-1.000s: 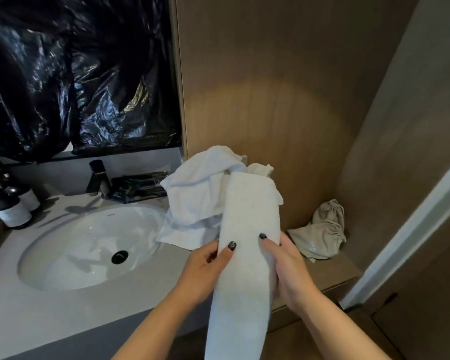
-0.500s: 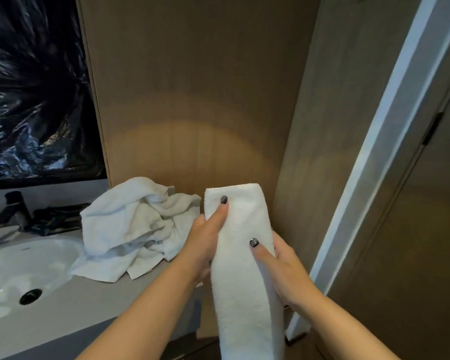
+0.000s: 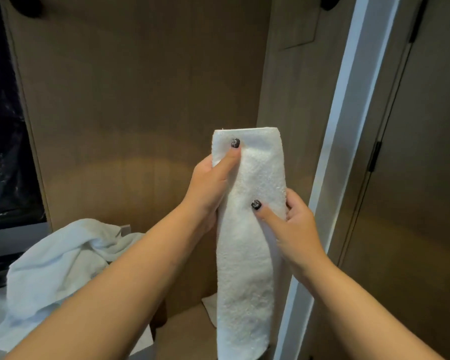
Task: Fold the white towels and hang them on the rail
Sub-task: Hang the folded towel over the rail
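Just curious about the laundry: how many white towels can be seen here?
2: a folded white terry towel held upright in both hands, and a crumpled white towel heaped lower left. Others may be out of view.

A bathroom, most likely in a home or hotel. Wood-panelled walls (image 3: 146, 94) close in a narrow alcove, a white door frame (image 3: 340, 157) runs beside a brown door (image 3: 426, 178), and crumpled white towels (image 3: 60, 266) lie heaped at the lower left.
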Demonstrator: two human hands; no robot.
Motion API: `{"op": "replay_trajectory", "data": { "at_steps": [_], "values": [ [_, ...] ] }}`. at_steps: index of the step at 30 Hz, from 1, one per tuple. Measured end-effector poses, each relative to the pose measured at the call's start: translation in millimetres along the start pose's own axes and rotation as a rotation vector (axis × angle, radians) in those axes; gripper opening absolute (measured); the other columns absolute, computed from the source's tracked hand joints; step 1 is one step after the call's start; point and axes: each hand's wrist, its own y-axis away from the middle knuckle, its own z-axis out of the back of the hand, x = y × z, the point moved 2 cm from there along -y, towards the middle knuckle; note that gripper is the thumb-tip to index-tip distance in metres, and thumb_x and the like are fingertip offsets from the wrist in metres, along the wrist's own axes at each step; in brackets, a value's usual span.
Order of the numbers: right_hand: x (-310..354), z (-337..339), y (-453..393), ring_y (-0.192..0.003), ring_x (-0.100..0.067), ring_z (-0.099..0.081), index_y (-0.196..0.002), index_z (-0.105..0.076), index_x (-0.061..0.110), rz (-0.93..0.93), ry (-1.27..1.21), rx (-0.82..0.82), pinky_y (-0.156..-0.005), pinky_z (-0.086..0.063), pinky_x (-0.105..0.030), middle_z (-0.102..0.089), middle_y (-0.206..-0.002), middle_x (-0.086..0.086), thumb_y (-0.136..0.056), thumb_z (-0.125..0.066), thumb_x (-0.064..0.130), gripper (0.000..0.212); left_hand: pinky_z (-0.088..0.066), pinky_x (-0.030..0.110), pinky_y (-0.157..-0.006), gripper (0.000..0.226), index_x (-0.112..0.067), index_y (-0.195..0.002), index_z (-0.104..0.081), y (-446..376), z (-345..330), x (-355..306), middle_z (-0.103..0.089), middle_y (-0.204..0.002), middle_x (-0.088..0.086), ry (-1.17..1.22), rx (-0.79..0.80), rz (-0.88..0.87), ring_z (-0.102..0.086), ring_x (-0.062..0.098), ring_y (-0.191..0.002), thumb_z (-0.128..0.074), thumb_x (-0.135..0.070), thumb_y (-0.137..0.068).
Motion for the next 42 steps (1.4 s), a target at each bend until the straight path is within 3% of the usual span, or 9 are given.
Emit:
{"op": "replay_trajectory", "data": {
  "at_steps": [7,12,15,18,21,24,28,36,42],
  "values": [
    [32,16,-103,-0.101,-0.018,-0.071,-0.114,-0.064,0.021,0.12,-0.093,-0.023,-0.081,-0.059,-0.032,-0.074,-0.109,0.002,-0.073,-0.075,0.032,0.044,-0.054,0.048,-0.095,0.052,-0.008,-0.132,-0.054,-82,-13,-8,-0.068,-0.122,0.017,0.041,0.219,-0.068,-0.065,0.036,-0.114,-0.069,-0.028,-0.087],
    [73,36,-207,-0.097,-0.021,-0.072,-0.111,-0.065,0.017,0.27,-0.128,-0.085,-0.073,-0.06,-0.032,-0.075,-0.106,-0.002,-0.081,-0.074,0.023,0.032,-0.049,0.044,-0.104,0.057,-0.004,-0.138,-0.049,-169,-36,-36,-0.064,-0.13,0.016,0.125,0.358,-0.17,-0.06,0.036,-0.122,-0.066,-0.021,-0.087],
    [101,45,-269,-0.099,-0.021,-0.072,-0.114,-0.065,0.015,0.405,-0.13,-0.125,-0.074,-0.059,-0.031,-0.074,-0.108,-0.003,-0.082,-0.074,0.023,0.034,-0.041,0.051,-0.111,0.08,-0.01,-0.15,-0.033,-225,-48,-50,-0.059,-0.138,0.012,0.124,0.44,-0.231,-0.058,0.032,-0.125,-0.072,-0.019,-0.08],
    [125,54,-320,-0.098,-0.021,-0.072,-0.116,-0.063,0.009,0.538,-0.146,-0.191,-0.073,-0.058,-0.03,-0.074,-0.108,-0.005,-0.086,-0.073,0.017,0.033,-0.045,0.051,-0.107,0.086,-0.014,-0.15,-0.033,-269,-59,-57,-0.064,-0.132,0.009,0.044,0.49,-0.288,-0.064,0.029,-0.117,-0.073,-0.022,-0.075],
    [138,67,-361,-0.095,-0.021,-0.072,-0.112,-0.065,0.008,0.622,-0.13,-0.272,-0.074,-0.058,-0.031,-0.075,-0.105,-0.006,-0.088,-0.07,0.01,0.024,-0.056,0.044,-0.093,0.06,-0.012,-0.131,-0.054,-304,-70,-55,-0.073,-0.116,0.008,-0.067,0.511,-0.33,-0.071,0.028,-0.104,-0.077,-0.023,-0.077],
    [148,80,-393,-0.093,-0.019,-0.073,-0.107,-0.066,0.011,0.646,-0.074,-0.305,-0.075,-0.059,-0.032,-0.075,-0.105,-0.005,-0.089,-0.07,0.013,0.018,-0.058,0.043,-0.089,0.033,-0.01,-0.112,-0.068,-333,-87,-50,-0.075,-0.106,0.01,-0.146,0.488,-0.339,-0.072,0.031,-0.098,-0.077,-0.025,-0.084],
    [165,109,-432,-0.094,-0.018,-0.073,-0.117,-0.064,0.008,0.696,-0.083,-0.359,-0.076,-0.06,-0.035,-0.074,-0.108,-0.004,-0.088,-0.073,0.018,0.032,-0.06,0.043,-0.085,0.022,-0.012,-0.104,-0.071,-371,-129,-60,-0.077,-0.099,0.008,-0.168,0.403,-0.428,-0.074,0.025,-0.088,-0.072,-0.028,-0.089],
    [189,149,-526,-0.09,-0.02,-0.073,-0.115,-0.065,0.007,0.735,-0.072,-0.302,-0.077,-0.061,-0.038,-0.074,-0.104,-0.005,-0.089,-0.072,0.022,0.031,-0.059,0.034,-0.072,0.017,-0.015,-0.102,-0.071,-454,-178,-82,-0.076,-0.095,-0.001,-0.229,0.213,-0.761,-0.073,0.016,-0.083,-0.067,-0.029,-0.093],
    [208,157,-584,-0.092,-0.02,-0.072,-0.116,-0.064,0.006,0.841,-0.126,-0.263,-0.081,-0.06,-0.04,-0.073,-0.105,-0.006,-0.086,-0.074,0.02,0.034,-0.06,0.041,-0.079,0.034,-0.025,-0.099,-0.066,-498,-189,-74,-0.075,-0.097,-0.004,-0.247,0.11,-0.841,-0.073,0.017,-0.089,-0.074,-0.044,-0.072]
  ]
}}
